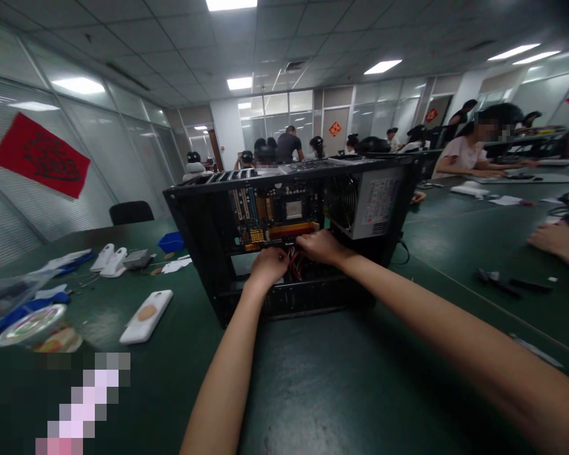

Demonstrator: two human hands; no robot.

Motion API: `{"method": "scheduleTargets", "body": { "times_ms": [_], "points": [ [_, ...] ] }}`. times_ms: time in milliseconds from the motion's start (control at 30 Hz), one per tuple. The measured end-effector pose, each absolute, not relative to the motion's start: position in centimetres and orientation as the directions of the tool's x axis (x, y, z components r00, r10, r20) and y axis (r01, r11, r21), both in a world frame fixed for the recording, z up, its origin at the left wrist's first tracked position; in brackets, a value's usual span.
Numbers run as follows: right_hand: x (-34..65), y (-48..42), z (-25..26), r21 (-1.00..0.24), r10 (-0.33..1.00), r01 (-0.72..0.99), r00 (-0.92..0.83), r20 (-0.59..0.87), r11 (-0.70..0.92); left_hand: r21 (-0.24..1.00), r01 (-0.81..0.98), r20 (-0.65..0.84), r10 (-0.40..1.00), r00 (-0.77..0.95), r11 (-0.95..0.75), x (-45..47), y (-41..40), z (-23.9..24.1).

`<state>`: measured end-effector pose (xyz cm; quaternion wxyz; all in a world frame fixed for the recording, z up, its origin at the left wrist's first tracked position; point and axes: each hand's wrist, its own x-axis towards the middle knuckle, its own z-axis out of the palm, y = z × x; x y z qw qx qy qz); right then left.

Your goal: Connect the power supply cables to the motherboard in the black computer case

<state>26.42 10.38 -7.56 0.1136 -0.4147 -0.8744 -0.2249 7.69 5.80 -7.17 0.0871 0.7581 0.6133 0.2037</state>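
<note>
An open black computer case (291, 300) stands upright on the green table, its inside facing me. Inside, a motherboard (246, 212) with a bare square processor (293, 209) and orange and red memory slots (291, 230) shows beside a silver power supply (377, 202). Red, black and yellow cables (294, 264) bunch below the board's lower edge. My left hand (269, 268) is left of the cables, its fingers pressed together; what they pinch is hidden. Above the bundle, my right hand (325, 245) is closed at the cables' upper end, beside the board's edge.
To the left lie a white phone-like object (146, 317), a lidded plastic cup (38, 328), white pieces (111, 260) and a blue tray (171, 241). Another person's hands (557, 240) rest at the right, near small black parts (512, 284). More people sit behind.
</note>
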Motion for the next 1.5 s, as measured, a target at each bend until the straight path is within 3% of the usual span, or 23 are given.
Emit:
{"method": "scheduleTargets", "body": {
  "times_ms": [233,500,833,1033,1233,1400,1500],
  "points": [
    [27.0,9.7,-7.1,0.199,0.714,0.800,-0.597,0.366,0.567,0.425,0.848,0.235,0.943,0.235,-0.317,7.1,6.3,-7.6],
    [27.2,9.7,-7.4,0.302,0.716,0.797,-0.602,0.352,0.522,0.423,0.844,0.256,0.937,0.237,-0.329,7.2,6.4,-7.9],
    [26.7,9.6,-7.3,0.226,0.792,0.849,-0.527,0.308,0.478,0.414,0.856,0.233,0.945,0.228,-0.308,7.3,5.9,-7.6],
    [26.4,9.8,-7.4,0.253,0.786,0.855,-0.517,0.339,0.453,0.421,0.859,0.241,0.949,0.203,-0.291,7.2,5.9,-7.9],
    [26.3,9.7,-7.4,0.201,0.804,0.866,-0.499,0.323,0.457,0.347,0.893,0.246,0.947,0.209,-0.287,7.5,5.3,-7.9],
    [26.1,9.3,-6.9,0.161,0.804,0.875,-0.484,0.345,0.457,0.189,0.938,0.326,0.920,0.218,-0.290,8.0,3.7,-6.9],
    [26.1,9.1,-6.8,0.135,0.803,0.874,-0.482,0.350,0.466,0.173,0.950,0.376,0.909,0.181,-0.260,7.9,1.8,-7.0]
  ]
}}
